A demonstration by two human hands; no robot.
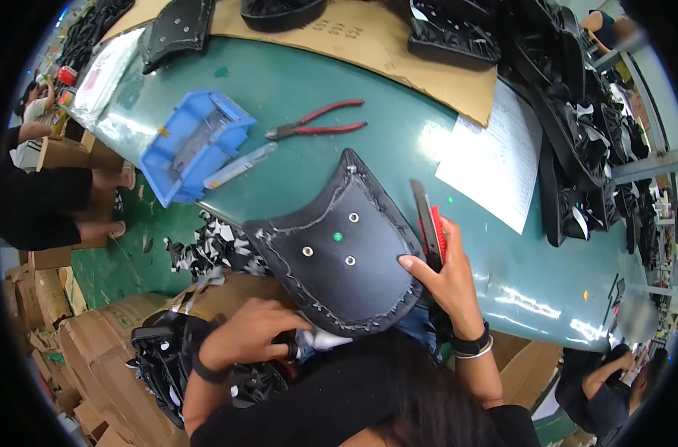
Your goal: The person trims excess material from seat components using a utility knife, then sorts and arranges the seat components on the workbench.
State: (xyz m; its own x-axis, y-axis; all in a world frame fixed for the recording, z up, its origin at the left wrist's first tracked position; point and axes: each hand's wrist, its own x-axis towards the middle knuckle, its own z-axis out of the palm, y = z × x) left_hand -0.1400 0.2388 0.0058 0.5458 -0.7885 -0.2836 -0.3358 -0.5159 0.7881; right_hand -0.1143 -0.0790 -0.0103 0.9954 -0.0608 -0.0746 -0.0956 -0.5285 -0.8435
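A black padded panel [339, 257], shaped like a seat back, lies underside up at the table's near edge. It has metal-rimmed holes, a green dot sticker and a rough stapled rim. My right hand [451, 279] grips a red and black utility knife [432, 231], its blade pointing away from me. The right thumb rests on the panel's right edge. My left hand [257, 333] is by the panel's lower left edge, fingers loosely bent and apart. Something small and dark shows near its fingertips; I cannot make out what. No held object is visible there.
Red-handled pliers [316, 123], a blue bin [197, 141] and a pale-handled cutter [240, 165] lie beyond the panel. A paper sheet [495, 156] is at right, beside stacked black panels [562, 134]. Scraps [216, 246] and cartons [108, 343] sit lower left. Other people stand at both sides.
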